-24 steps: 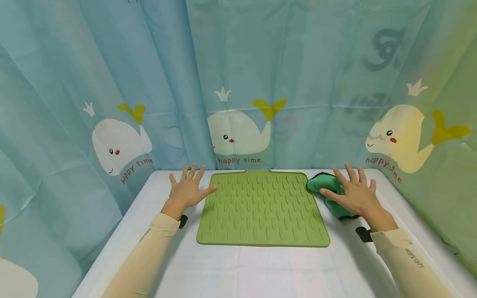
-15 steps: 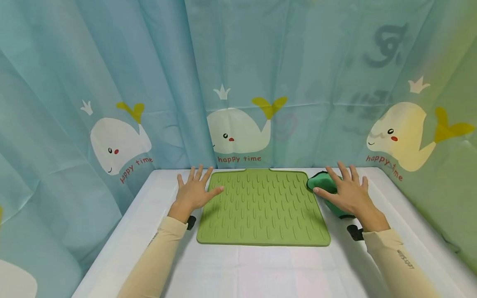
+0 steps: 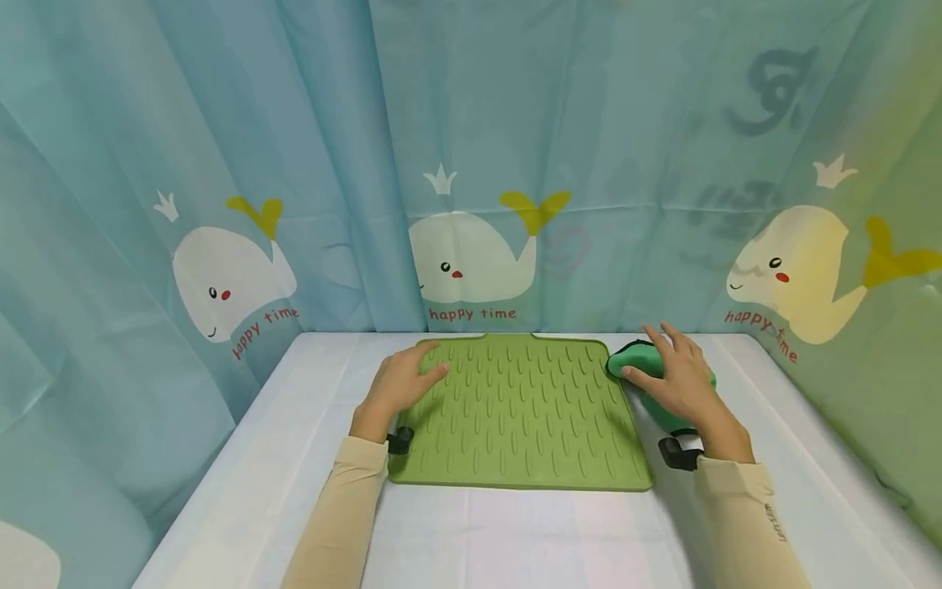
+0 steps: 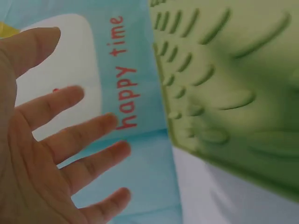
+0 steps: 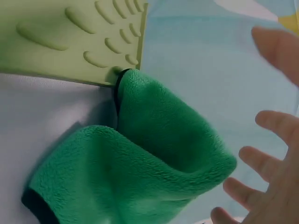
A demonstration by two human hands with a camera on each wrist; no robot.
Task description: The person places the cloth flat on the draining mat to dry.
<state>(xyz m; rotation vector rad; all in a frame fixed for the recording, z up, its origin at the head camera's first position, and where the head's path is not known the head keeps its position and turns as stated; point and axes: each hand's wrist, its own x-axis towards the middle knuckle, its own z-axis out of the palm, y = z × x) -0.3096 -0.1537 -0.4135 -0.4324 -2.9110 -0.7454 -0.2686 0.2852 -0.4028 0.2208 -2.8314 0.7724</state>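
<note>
My left hand (image 3: 401, 383) hovers over the left edge of a green ridged mat (image 3: 515, 409); its fingers are spread in the left wrist view and hold nothing. On the right, my right hand (image 3: 686, 383) is above a crumpled green cloth (image 3: 639, 358) with black trim, partly hiding it in the head view. The right fingers are spread and slightly bent, with nothing between them. In the right wrist view the cloth (image 5: 154, 154) lies folded against the mat's corner (image 5: 126, 51), apart from the thumb.
A white-covered table (image 3: 515, 532) carries the mat and the cloth. Behind it and along both sides hangs a blue-green curtain (image 3: 618, 123) printed with whales. A black wrist-camera mount (image 3: 401, 440) sticks out from the left wrist, another (image 3: 679, 454) from the right.
My left hand has moved right, onto the space above the mat's left edge, and its fingers have bent a little. The right hand has shifted slightly left over the cloth.
</note>
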